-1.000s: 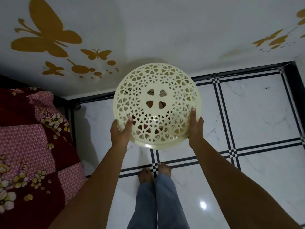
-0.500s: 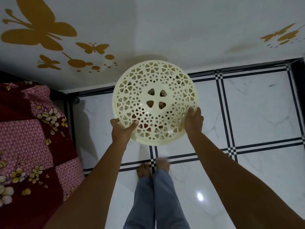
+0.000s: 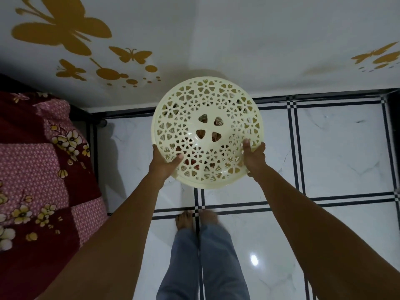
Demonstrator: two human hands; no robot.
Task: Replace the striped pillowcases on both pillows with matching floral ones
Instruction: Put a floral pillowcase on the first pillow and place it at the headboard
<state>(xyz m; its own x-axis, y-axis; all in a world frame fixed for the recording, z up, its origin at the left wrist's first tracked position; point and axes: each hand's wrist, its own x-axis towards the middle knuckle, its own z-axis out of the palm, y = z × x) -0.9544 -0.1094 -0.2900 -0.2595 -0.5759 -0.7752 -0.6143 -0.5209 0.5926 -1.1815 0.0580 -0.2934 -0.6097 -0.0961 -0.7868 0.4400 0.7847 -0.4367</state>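
Floral bedding (image 3: 41, 169) in maroon and pink lies on the bed, left of the cream perforated basket (image 3: 205, 132); no striped pillowcase shows. Both hands grip the basket's near rim, the left hand (image 3: 163, 162) closed on its lower left edge, the right hand (image 3: 254, 158) closed on its lower right edge, holding it above the floor (image 3: 342, 152). Bits of reddish cloth show through its holes. Open white tile with black lines spreads right of the basket and below it, where bare feet (image 3: 195, 219) stand. Beyond the basket rises a white wall (image 3: 238, 40) with gold butterfly decals (image 3: 62, 29).
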